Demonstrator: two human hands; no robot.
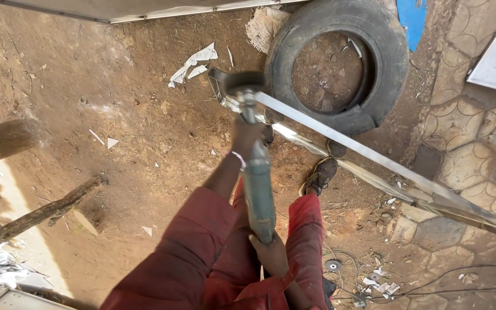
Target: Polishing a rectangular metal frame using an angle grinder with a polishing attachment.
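Observation:
I hold a grey-green angle grinder [258, 192] pointing away from me. My left hand [247, 135] grips its neck near the head, a light band on the wrist. My right hand [271, 255] is closed around the rear end of the body. The grinder's blurred disc [242, 83] sits at the corner of a long metal frame [374, 156] that runs diagonally to the lower right. My shoe [320, 175] rests against the frame's lower bar. Both arms are in red sleeves.
An old tyre [394, 54] lies on the dirt just behind the frame. Wooden poles [35, 217] lie at left, with white scraps [193, 63] scattered about. Cables [431, 287] and patterned paving [466, 126] are at right.

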